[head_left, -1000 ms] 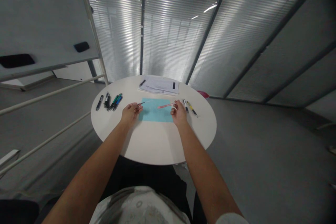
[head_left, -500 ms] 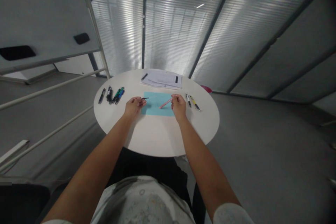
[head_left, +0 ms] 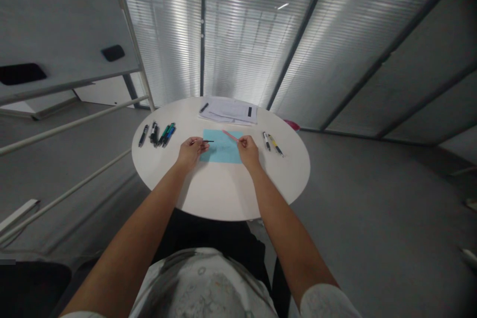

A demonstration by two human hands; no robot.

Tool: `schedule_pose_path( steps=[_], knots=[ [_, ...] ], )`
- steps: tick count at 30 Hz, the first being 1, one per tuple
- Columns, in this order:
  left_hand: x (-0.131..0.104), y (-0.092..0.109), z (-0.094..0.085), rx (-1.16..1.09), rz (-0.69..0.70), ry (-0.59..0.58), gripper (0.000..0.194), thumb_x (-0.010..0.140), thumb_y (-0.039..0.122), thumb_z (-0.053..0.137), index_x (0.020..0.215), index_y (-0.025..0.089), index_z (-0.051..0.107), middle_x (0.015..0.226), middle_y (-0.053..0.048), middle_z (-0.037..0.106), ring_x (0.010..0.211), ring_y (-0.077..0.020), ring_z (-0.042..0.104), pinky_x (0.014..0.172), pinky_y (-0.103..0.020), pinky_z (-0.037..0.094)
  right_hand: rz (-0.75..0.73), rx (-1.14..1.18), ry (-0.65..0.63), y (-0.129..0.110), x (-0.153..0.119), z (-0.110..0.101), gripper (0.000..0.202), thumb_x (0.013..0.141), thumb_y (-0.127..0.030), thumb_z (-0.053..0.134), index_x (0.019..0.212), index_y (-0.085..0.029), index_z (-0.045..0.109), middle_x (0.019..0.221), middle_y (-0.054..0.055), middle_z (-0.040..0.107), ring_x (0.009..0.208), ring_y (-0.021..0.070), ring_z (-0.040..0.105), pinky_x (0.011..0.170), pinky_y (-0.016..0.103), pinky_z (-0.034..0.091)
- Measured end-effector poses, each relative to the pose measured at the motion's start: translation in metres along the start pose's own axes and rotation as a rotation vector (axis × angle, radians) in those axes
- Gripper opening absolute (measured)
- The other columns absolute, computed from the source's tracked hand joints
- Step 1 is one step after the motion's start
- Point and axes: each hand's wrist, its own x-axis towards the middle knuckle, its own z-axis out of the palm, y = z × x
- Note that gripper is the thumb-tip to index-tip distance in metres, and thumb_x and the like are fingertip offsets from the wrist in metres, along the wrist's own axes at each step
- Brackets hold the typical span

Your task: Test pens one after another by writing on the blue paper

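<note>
My left hand (head_left: 190, 151) is closed in a pinch at the left edge of a light-blue sheet (head_left: 221, 155). From its fingertips a thin dark stick (head_left: 210, 141), like a pen refill, points right; its other end is hidden by the fingers. Over the sheet's right side, my right hand (head_left: 248, 150) pinches the end of a slim pink pen (head_left: 230, 135), which slants away up and to the left. A gap separates the pen from the dark stick. Just right of that hand lie a white-and-black pen (head_left: 266, 141) and a yellow-and-black pen (head_left: 276, 145).
Several dark, green and blue pens (head_left: 166, 135) lie at the left of the round white table (head_left: 219, 194). A stack of papers (head_left: 231, 111) with a small black item (head_left: 203, 108) on it is at the back. A whiteboard frame (head_left: 130, 25) stands left.
The pink pen has swung from pointing down-left to pointing up-left. My right hand has shifted slightly left. My left hand still holds the dark stick in nearly the same place.
</note>
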Motion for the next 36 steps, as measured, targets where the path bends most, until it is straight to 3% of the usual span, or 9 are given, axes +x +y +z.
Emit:
schedule_pose_path(
  steps=[3,6,9,14,17,24,29,32,36],
  knots=[
    [0.001,-0.001,-0.001,0.001,-0.003,-0.002,0.016,0.073,0.016,0.07,0.081,0.013,0.056,0.077,-0.008,0.068,0.066,-0.0151,0.067,0.071,-0.033,0.055,-0.242,-0.493,0.003,0.006,-0.002,-0.001,0.011,0.075,-0.013,0.054,0.08,-0.022,0.061,0.087,0.003,0.063,0.085,0.018,0.057,0.08,0.031,0.044],
    [0.001,0.0,-0.001,0.008,-0.01,-0.012,0.018,0.071,0.016,0.073,0.08,0.013,0.057,0.08,-0.01,0.068,0.067,-0.0154,0.067,0.071,-0.033,0.055,-0.247,-0.754,-0.053,0.009,-0.004,-0.001,0.014,0.078,-0.013,0.054,0.079,-0.021,0.065,0.09,0.008,0.064,0.088,0.0219,0.056,0.082,0.035,0.042],
    [-0.001,0.0,0.0,0.028,-0.004,-0.037,0.02,0.07,0.017,0.075,0.08,0.013,0.059,0.083,-0.011,0.069,0.068,-0.0157,0.067,0.069,-0.033,0.055,-0.235,-0.85,-0.074,0.008,-0.005,-0.001,0.017,0.08,-0.014,0.053,0.083,-0.022,0.068,0.093,0.01,0.064,0.09,0.0242,0.055,0.081,0.037,0.041],
    [-0.003,0.001,0.001,0.101,0.004,-0.061,0.02,0.069,0.019,0.075,0.079,0.012,0.06,0.08,-0.01,0.069,0.066,-0.0146,0.066,0.067,-0.031,0.054,-0.302,-0.785,-0.051,-0.002,-0.011,0.003,0.023,0.079,-0.015,0.058,0.097,-0.025,0.068,0.105,0.006,0.066,0.102,0.0246,0.053,0.089,0.038,0.038],
    [-0.002,-0.001,0.0,0.139,0.012,-0.079,0.021,0.069,0.021,0.076,0.08,0.012,0.061,0.081,-0.011,0.069,0.064,-0.0145,0.066,0.066,-0.031,0.054,-0.365,-0.672,-0.154,-0.007,-0.016,0.007,0.027,0.079,-0.018,0.06,0.103,-0.027,0.067,0.106,0.003,0.068,0.102,0.0227,0.054,0.094,0.038,0.037],
    [0.0,-0.004,-0.002,0.167,0.034,-0.104,0.025,0.067,0.026,0.078,0.08,0.012,0.062,0.081,-0.012,0.07,0.065,-0.0153,0.066,0.068,-0.032,0.054,-0.358,-0.367,-0.312,0.001,-0.014,0.013,0.008,0.082,-0.03,0.063,0.085,-0.03,0.071,0.084,-0.001,0.07,0.084,0.0192,0.056,0.088,0.036,0.04],
    [0.002,-0.006,-0.002,0.132,0.065,-0.072,0.022,0.067,0.026,0.076,0.078,0.013,0.062,0.08,-0.008,0.068,0.063,-0.0136,0.063,0.066,-0.03,0.053,-0.386,-0.295,-0.269,0.011,-0.006,0.012,0.011,0.084,-0.031,0.061,0.081,-0.027,0.071,0.079,0.0,0.065,0.077,0.0159,0.055,0.08,0.03,0.041],
    [0.005,-0.007,-0.003,0.163,0.102,-0.042,0.021,0.067,0.028,0.074,0.077,0.014,0.062,0.065,-0.001,0.06,0.056,-0.0101,0.057,0.059,-0.024,0.047,-0.393,-0.256,-0.217,0.013,-0.003,0.012,0.011,0.083,-0.031,0.061,0.08,-0.026,0.07,0.081,0.001,0.064,0.08,0.0155,0.055,0.081,0.029,0.043],
    [0.007,-0.006,-0.005,0.244,0.125,-0.011,0.019,0.068,0.029,0.071,0.075,0.015,0.061,0.053,0.004,0.05,0.047,-0.0073,0.047,0.049,-0.021,0.037,-0.4,-0.391,-0.138,0.01,-0.001,0.009,0.014,0.086,-0.029,0.057,0.086,-0.022,0.069,0.089,0.004,0.064,0.084,0.0157,0.057,0.084,0.029,0.045]
  ],
)
